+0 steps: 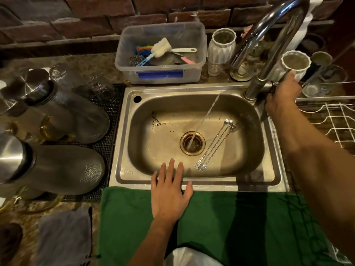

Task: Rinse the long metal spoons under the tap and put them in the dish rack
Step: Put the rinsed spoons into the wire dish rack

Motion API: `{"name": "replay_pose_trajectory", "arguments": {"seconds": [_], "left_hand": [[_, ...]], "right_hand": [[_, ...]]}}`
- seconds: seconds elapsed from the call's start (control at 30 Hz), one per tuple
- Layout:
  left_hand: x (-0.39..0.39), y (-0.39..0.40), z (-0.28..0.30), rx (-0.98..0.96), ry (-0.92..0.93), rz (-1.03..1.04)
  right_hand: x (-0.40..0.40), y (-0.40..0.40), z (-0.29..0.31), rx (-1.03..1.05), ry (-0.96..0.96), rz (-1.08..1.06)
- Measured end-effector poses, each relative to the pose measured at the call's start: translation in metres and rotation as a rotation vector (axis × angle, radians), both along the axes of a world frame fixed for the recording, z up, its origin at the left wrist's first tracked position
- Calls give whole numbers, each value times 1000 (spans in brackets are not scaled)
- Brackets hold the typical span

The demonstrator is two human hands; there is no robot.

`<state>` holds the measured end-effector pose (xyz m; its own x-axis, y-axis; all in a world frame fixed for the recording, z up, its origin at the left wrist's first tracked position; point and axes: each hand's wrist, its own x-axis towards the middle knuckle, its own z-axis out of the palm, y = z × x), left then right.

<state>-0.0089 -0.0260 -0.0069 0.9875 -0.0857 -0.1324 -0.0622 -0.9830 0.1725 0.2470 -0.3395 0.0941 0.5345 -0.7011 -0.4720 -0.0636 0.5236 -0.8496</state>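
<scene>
Water (206,116) runs from the curved chrome tap (276,50) into the drain of the stainless steel sink (197,181). Three long metal spoons (215,144) lie side by side in the basin, right of the drain. Left hand (169,191) rests flat, fingers spread, on the sink's front rim. Right hand (282,96) grips the tap lever. White wire dish rack (334,121) stands right of the sink.

Legible text: none that I can make out.

Item: stainless-steel sink (272,181), lower centre of the frame. A small stamped mark sits on its front-left ledge, too faint to read.

Item: clear plastic tub (123,60), upper centre. A blue rectangular label panel on its front wall shows no characters I can read.
</scene>
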Motion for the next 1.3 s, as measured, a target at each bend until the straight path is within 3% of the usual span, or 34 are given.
{"name": "replay_pose_trajectory", "arguments": {"seconds": [0.1,0.23,0.3,0.4,0.57,1.3], "left_hand": [[-1,1,1,-2,-7,-4],[-1,1,1,-11,-12,8],[-1,1,2,-15,-12,14],[-1,1,2,-15,-4,19],[-1,2,0,-26,-24,11],[1,2,2,-53,-12,35]], "right_hand": [[-2,-5,-5,-99,51,66],[-33,15,-24,-785,290,171],[-57,44,-46,-879,312,275],[-80,76,-95,-741,508,592],[-95,99,-147,-637,837,817],[-93,114,-167,-645,876,618]]}}
